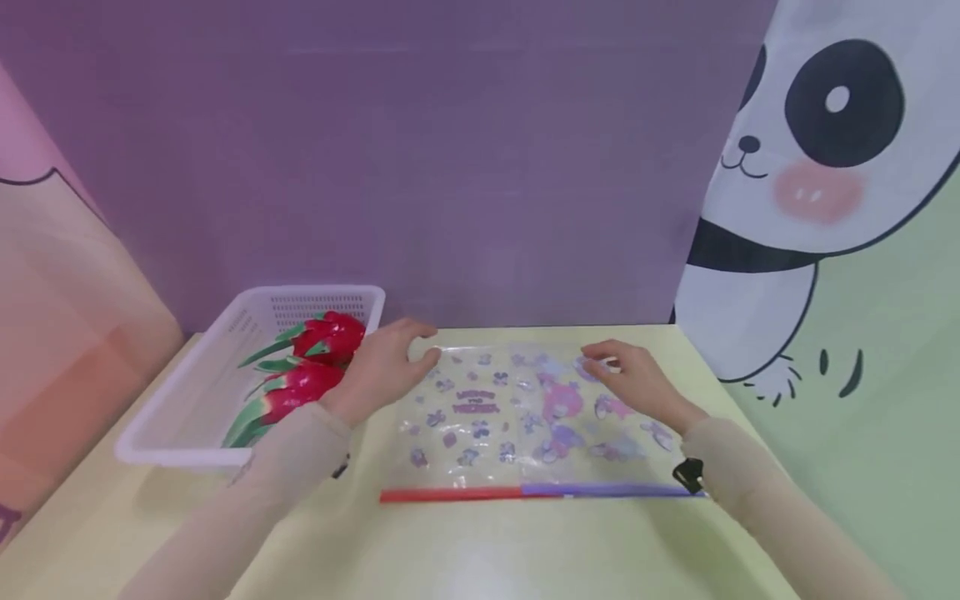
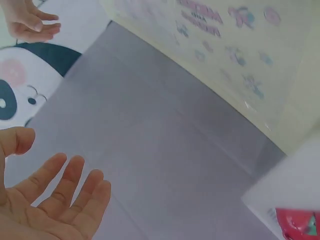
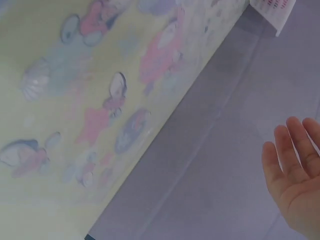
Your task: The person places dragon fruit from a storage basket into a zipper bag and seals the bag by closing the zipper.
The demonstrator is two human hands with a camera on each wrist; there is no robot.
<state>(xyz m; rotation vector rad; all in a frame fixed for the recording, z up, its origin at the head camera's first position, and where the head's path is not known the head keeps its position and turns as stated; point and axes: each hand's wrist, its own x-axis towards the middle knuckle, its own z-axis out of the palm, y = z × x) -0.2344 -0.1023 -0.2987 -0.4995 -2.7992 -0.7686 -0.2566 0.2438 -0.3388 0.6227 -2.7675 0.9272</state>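
Two clear printed plastic pouches lie flat, side by side, on the table. The left pouch has small prints and a red strip along its near edge. Larger pink and blue cartoon figures cover the right pouch, which has a purple strip. My left hand hovers by the left pouch's far left corner, fingers relaxed and slightly bent, holding nothing. Over the right pouch's far right part is my right hand, also without anything in it. Both wrist views show the left palm and right palm bare.
A white plastic basket stands at the table's left, holding red dragon fruits with green tips. A purple backdrop rises behind the table's far edge. Panda-printed cloth hangs at the right.
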